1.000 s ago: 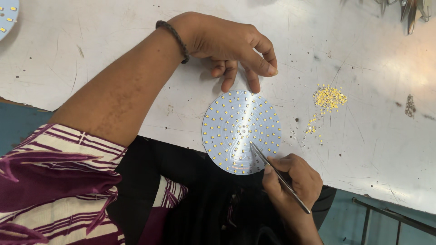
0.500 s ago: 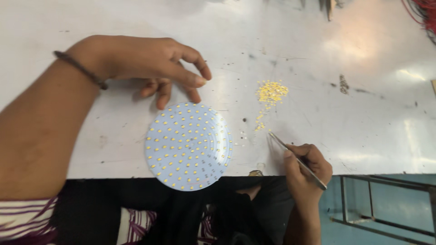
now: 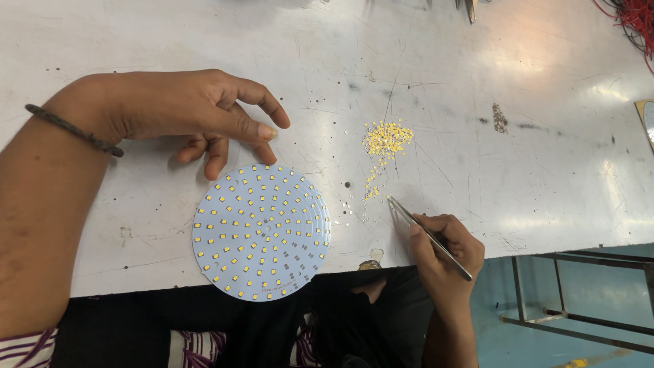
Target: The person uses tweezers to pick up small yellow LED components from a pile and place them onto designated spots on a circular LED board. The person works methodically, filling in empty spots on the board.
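**Two hands, one round LED board, tweezers at the chip pile**

My left hand (image 3: 184,112) rests on the white table (image 3: 545,157), fingers loosely curled, not gripping anything; the fingertips (image 3: 264,131) sit at the top edge of the round LED board (image 3: 261,232), touching it or just short, can't tell which. Dark cord bracelet (image 3: 75,129) on that wrist.

The board lies flat at the near table edge, its lower part hanging over the rim above my dark lap. Pale blue-white disc, rows of small yellow chips across most of it, some bare grey pads lower right.

My right hand (image 3: 446,249) pinches metal tweezers (image 3: 429,237) between thumb and fingers, held like a pen. Tips point up-left and sit on the table just beside the lower trail of the loose yellow chip pile (image 3: 385,140). Can't tell whether a chip is caught in the tips.

The pile is right of the board, apart from it. Red wires (image 3: 633,20) in the far right corner.
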